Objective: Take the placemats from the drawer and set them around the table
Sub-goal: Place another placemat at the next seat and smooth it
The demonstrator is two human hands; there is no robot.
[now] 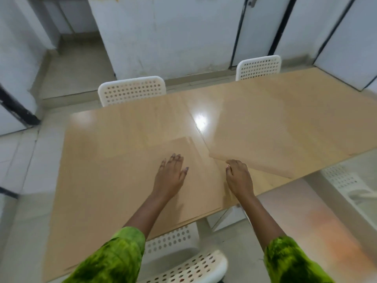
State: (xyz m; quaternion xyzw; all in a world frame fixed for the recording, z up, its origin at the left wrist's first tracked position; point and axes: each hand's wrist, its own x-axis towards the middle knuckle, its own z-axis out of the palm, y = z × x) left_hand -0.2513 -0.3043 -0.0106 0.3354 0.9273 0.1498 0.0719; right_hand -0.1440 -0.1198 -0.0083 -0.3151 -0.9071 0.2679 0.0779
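The light wooden table (pixel 98 144) fills the middle of the view. A tan placemat (pixel 204 180), nearly the table's colour, lies at the near edge, and layered edges at its near corner suggest more mats beneath. My left hand (pixel 170 176) rests flat on it with fingers straight. A second tan placemat (pixel 285 137) lies slanted to the right, overlapping the first one's corner. My right hand (pixel 238 178) pinches its near left edge with curled fingers. The view is blurred.
White perforated chairs stand around the table: two on the far side (pixel 132 91) (pixel 259 67), one right below me (pixel 183 262) and one at the right (pixel 344 180). White cabinet doors (pixel 163 33) line the back wall. Pale tiled floor surrounds the table.
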